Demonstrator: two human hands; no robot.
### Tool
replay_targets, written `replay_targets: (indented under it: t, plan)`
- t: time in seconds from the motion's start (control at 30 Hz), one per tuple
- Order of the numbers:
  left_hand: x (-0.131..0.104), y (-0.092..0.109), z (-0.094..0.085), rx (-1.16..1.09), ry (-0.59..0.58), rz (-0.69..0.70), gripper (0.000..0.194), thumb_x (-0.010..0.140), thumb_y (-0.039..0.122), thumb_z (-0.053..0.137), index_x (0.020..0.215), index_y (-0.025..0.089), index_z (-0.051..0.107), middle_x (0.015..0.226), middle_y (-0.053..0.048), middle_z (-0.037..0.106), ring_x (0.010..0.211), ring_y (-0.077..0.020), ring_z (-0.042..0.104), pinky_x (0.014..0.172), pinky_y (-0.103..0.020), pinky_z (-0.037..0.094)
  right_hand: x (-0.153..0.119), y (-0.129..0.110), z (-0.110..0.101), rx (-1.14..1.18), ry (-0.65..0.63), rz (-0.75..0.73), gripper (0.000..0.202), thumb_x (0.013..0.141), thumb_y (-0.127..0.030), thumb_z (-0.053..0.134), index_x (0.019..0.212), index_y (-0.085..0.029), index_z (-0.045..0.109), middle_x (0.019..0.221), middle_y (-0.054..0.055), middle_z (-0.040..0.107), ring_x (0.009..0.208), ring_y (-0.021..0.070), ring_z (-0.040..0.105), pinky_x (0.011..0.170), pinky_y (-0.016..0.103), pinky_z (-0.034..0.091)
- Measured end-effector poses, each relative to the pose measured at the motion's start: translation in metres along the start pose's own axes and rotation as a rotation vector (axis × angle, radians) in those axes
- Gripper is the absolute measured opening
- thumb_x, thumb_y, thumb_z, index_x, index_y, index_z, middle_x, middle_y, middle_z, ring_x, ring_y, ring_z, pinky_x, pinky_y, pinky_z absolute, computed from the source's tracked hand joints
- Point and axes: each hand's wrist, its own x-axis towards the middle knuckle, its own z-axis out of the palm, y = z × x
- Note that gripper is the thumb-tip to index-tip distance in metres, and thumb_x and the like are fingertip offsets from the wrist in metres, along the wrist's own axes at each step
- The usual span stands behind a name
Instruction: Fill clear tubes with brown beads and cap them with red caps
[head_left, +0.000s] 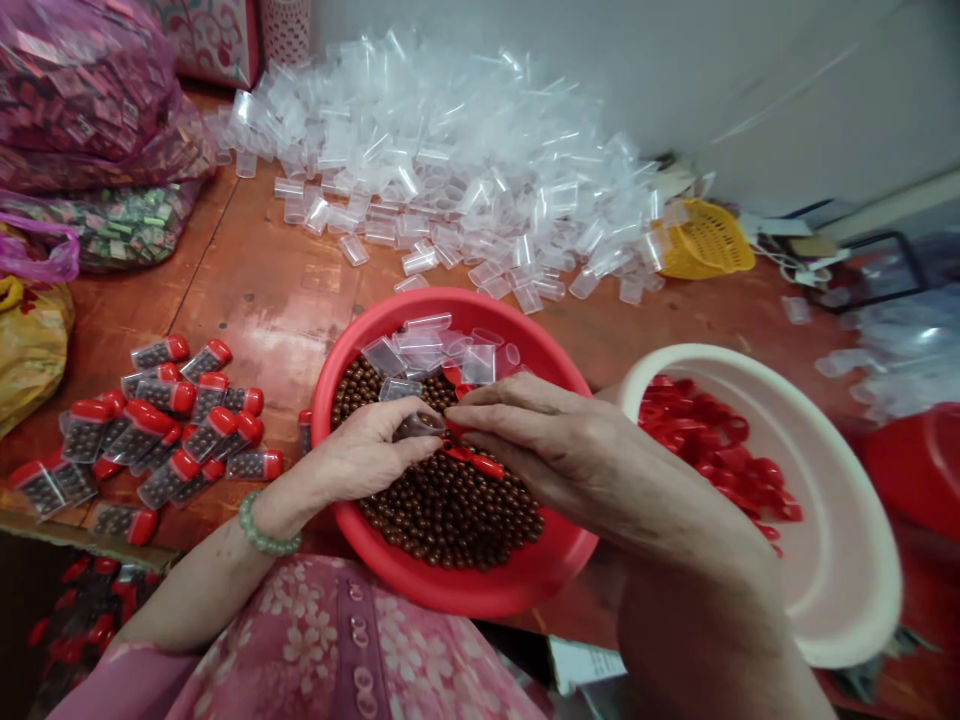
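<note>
My left hand (382,440) is closed around a small clear plastic container (420,424), held over a red basin (577,560). At the container's right end my right hand (540,425) has its fingers pressed together on a red plastic cap (480,462); the fingers partly hide it. Brown round balls (450,520) cover much of the basin floor below both hands. Several empty clear containers (420,347) lie on the balls at the basin's far side. Another bit of red plastic (460,384) shows just above my right fingertips.
A white tub (832,540) with loose red caps (720,450) stands right. Filled, red-capped containers (161,430) lie left. Behind the basin is a large heap of clear containers (465,170), beside a yellow basket (709,240). Purple bags (90,90) sit far left.
</note>
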Motion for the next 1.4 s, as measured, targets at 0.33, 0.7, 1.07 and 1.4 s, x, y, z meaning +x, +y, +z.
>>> replay_targets:
  t: [0.33,0.7,1.07,1.4]
  plan:
    - [0.002,-0.005,0.000,-0.198,-0.045,0.022,0.023,0.081,0.016,0.059,0.104,0.015,0.062,0.092,-0.002,0.063,0.086,-0.0151,0.056,0.088,-0.032,0.043,0.005,-0.005,0.033,0.318,0.420,0.132,0.023,0.085,-0.016,0.065,0.103,-0.029,0.073,0.095,0.002,0.074,0.087,0.0182,0.070,0.078,0.033,0.058]
    - [0.001,-0.003,-0.002,-0.491,-0.104,-0.069,0.022,0.076,0.025,0.070,0.091,0.013,0.061,0.074,0.002,0.057,0.062,-0.0076,0.053,0.066,-0.026,0.046,0.004,-0.006,0.068,0.436,0.571,0.242,0.016,0.085,-0.018,0.066,0.097,-0.026,0.071,0.093,0.003,0.074,0.087,0.0176,0.070,0.080,0.034,0.059]
    - [0.000,-0.008,-0.009,-0.812,-0.178,-0.087,0.040,0.064,0.045,0.083,0.074,0.012,0.061,0.069,0.000,0.059,0.063,-0.0075,0.053,0.063,-0.022,0.041,0.007,-0.013,0.074,0.239,0.428,0.076,0.075,0.069,-0.045,0.080,0.135,-0.022,0.053,0.123,0.015,0.064,0.116,0.0295,0.061,0.096,0.046,0.053]
    - [0.005,-0.015,-0.005,-0.856,-0.083,-0.107,0.050,0.087,0.061,0.051,0.085,0.012,0.062,0.067,-0.003,0.064,0.057,-0.0100,0.059,0.062,-0.025,0.050,0.025,-0.025,0.076,1.037,0.685,0.589,0.018,0.074,-0.029,0.077,0.091,-0.024,0.076,0.080,0.001,0.076,0.045,0.0109,0.060,0.040,0.026,0.053]
